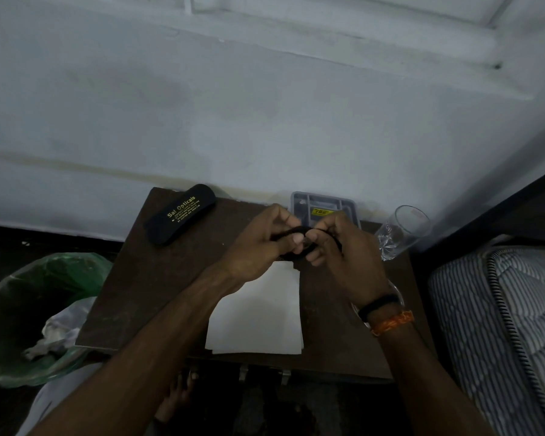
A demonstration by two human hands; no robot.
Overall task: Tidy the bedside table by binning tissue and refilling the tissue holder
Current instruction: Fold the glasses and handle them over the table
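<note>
One "Sai Opticals" case point(181, 213)

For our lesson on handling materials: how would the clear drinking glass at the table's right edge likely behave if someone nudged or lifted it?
The glass looks rigid and probably fragile, being clear with a cut pattern near its base. It stands close to the table edge, so a sideways nudge might tip it off. Its smooth wall could be slippery.

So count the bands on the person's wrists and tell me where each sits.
2, both on the right wrist: a thin black band nearer the hand, and an orange woven band just behind it. The left wrist is bare.
</note>
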